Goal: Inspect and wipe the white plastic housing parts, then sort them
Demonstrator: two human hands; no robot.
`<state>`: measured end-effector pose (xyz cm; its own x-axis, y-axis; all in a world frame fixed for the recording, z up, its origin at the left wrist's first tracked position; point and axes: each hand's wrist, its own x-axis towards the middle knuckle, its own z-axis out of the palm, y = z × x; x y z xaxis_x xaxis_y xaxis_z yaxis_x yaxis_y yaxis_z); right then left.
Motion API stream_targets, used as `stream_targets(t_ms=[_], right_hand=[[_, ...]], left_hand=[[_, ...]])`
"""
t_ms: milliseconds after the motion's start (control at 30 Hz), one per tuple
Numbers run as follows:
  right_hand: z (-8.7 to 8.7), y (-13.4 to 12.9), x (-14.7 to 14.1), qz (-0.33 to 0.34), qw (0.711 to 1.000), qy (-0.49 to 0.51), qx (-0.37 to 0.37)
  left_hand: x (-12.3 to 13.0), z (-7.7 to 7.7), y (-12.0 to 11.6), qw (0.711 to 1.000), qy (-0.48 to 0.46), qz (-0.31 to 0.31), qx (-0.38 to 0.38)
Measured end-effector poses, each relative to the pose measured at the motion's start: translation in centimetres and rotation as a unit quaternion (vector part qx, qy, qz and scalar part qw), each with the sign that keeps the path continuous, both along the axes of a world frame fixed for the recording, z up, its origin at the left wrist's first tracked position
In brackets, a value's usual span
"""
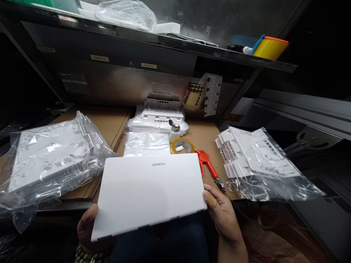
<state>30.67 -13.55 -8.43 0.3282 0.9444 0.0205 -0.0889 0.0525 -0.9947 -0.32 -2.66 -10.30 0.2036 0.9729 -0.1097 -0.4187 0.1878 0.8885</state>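
Observation:
A flat white panel (pixel 149 193) with "HUAWEI" lettering, upside down in my view, is held in front of me above my lap. My left hand (pixel 88 223) grips its lower left edge, with the thumb at the side and the other fingers hidden beneath. On the right edge, my right hand (pixel 219 208) pinches the panel; its thumb wears a tan bandage. Small dark slots run along the panel's near edge. Just beyond it lie a yellow tape roll (pixel 173 147) and a red air blow gun (pixel 210 165).
Bagged white plastic parts lie at left (pixel 52 149) and right (pixel 263 153). Behind the panel are a stack of white parts (pixel 163 111), folded plastic bags (pixel 146 142) and a small dispenser bottle (pixel 174 134). A metal shelf (pixel 164 42) crosses above, carrying a yellow tub (pixel 270 48).

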Motion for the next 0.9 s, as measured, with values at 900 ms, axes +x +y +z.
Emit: stream_targets(t_ms=[900], right_hand=[[-0.3, 0.0, 0.8, -0.105, 0.985, -0.134, 0.005]], left_hand=[[2.6, 7.0, 1.6, 0.921, 0.223, -0.111, 0.301]])
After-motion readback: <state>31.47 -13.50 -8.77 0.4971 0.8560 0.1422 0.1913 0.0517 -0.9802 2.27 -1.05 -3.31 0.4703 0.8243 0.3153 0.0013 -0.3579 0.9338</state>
